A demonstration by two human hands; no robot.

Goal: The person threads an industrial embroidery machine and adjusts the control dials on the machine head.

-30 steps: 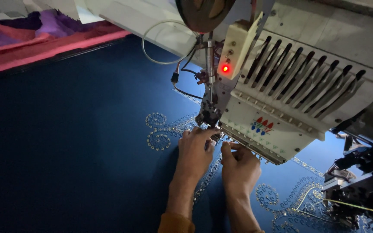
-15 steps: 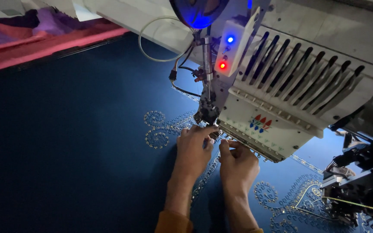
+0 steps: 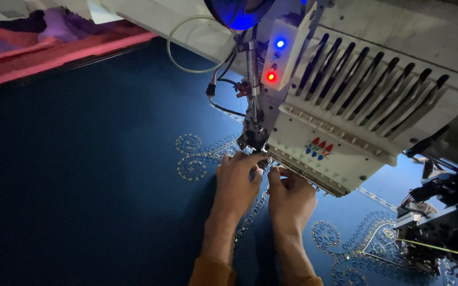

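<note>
Here, left hand, right hand, touching needle foot

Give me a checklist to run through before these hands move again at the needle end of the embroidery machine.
1. Left hand fingertips sit right under the needle end: not ok.
2. Right hand rests on the cloth beside the machine head, clear of the needle end: ok.
3. Blue cloth lies flat around the stitched pattern: ok.
4. Red light and blue light are lit; whether the machine is running: cannot tell.
5. Anything held in the fingers: cannot tell.
</note>
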